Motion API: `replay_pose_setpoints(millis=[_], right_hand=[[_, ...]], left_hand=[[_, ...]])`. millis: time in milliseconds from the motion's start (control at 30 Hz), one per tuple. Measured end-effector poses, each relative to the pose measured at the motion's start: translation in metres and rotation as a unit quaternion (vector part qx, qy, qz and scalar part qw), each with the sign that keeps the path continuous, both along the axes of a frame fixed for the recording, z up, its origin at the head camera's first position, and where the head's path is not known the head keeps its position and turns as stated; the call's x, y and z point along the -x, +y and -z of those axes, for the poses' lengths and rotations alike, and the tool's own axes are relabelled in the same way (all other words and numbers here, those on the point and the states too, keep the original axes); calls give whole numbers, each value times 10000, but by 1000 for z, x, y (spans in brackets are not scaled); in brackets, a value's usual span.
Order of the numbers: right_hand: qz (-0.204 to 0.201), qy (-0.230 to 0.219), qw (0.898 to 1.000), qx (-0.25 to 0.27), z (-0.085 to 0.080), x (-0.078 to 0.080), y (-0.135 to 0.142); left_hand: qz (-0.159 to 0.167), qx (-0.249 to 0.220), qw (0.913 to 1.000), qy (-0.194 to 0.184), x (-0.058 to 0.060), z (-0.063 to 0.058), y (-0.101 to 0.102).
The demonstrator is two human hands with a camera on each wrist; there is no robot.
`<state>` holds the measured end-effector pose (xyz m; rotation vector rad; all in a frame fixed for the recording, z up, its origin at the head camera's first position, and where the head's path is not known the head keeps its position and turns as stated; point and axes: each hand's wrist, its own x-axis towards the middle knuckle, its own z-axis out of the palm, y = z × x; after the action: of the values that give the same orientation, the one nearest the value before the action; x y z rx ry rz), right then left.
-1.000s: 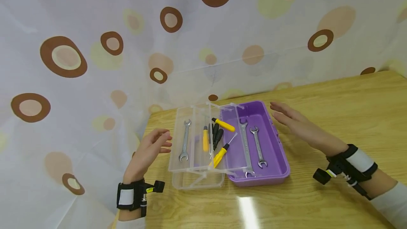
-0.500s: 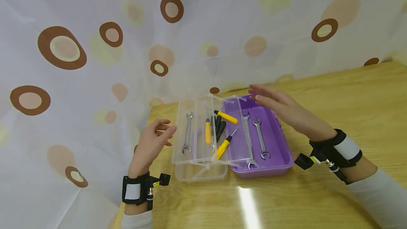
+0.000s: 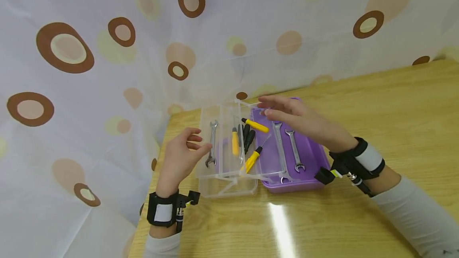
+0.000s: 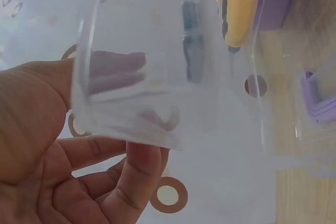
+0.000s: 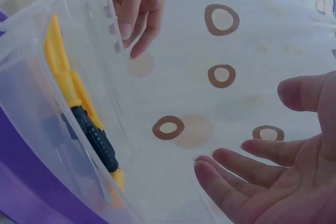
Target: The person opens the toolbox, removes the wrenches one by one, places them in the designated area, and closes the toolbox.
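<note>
My left hand (image 3: 183,156) is at the left edge of a clear plastic tray (image 3: 226,170), its thumb overlapping the tray and its fingers loosely bent. In the left wrist view its fingers (image 4: 139,169) lie right at the clear wall. My right hand (image 3: 294,116), fingers straight, hovers over the far part of a purple toolbox (image 3: 315,166). An open-end wrench (image 3: 213,142) lies in the tray's left compartment. Further right in the tray are yellow screwdrivers (image 3: 254,125) and black-handled tools (image 3: 249,140). Two more wrenches, a long one (image 3: 280,146) and a shorter one (image 3: 295,150), lie in the toolbox.
A clear lid (image 3: 229,191) sits under the tray, left of the purple box. Wood-grain table (image 3: 394,130) extends to the right and in front. A dotted white curtain (image 3: 143,75) hangs behind and along the left side.
My right hand has moved left from beside the toolbox to above its far part. My left hand has come rightward onto the tray's edge. The tools have stayed in place.
</note>
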<state>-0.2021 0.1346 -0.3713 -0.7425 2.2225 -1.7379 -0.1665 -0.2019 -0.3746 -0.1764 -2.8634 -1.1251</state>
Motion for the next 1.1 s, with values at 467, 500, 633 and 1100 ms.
replay_pose_setpoints(millis=[467,500,633,1100], right_hand=[[-380,-452,9980,239,21,10,-26],[-411,-442,9980,180,20,13,-29],[-516,-414,9978,-55,14,29,-44],[-761,-1264,9889,-157,-1,74,-79]], left_hand=[[-165,1168,9920,442,9,10,30],[-155,1290,9904,470,11,10,32],[9,1796,9821,574,18,8,41],[801,2897,9526,474,34,-7,62]])
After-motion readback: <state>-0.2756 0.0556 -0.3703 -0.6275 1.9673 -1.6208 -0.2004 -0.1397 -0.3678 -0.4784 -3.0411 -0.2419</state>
